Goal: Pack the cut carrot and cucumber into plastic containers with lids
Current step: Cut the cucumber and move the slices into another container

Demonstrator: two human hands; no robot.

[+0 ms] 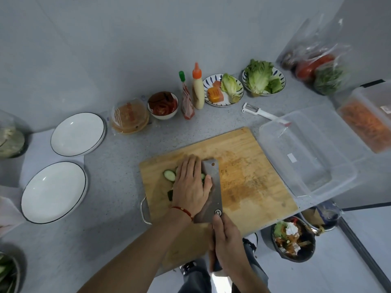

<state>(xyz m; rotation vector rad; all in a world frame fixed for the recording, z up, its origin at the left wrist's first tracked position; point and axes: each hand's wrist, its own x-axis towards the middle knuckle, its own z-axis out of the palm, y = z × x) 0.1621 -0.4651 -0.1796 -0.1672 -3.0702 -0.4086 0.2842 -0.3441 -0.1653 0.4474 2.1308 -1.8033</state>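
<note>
- Head view, wooden cutting board [243,166]: lying on the grey counter, stained orange across its middle.
- Left hand [191,182]: pressing down flat, fingers held together, over the cucumber slices [170,175] on the board's left part; one oval slice is showing just left of the hand, the rest are mostly hidden beneath it.
- Right hand [227,248]: wrapping closed around the handle of the cleaver [211,187], whose broad blade is lying against the left hand's thumb side.
- Empty clear container [306,153]: sitting just right of the board, lid off.
- Second container [366,123]: sitting at the far right, holding shredded carrot.
- White peeler [264,114]: resting behind the board, its handle end touching the empty container.
- Two white plates [63,166]: sitting left of the board, well apart from it.
- Sauce bottles [192,94]: standing upright at the back wall.
</note>
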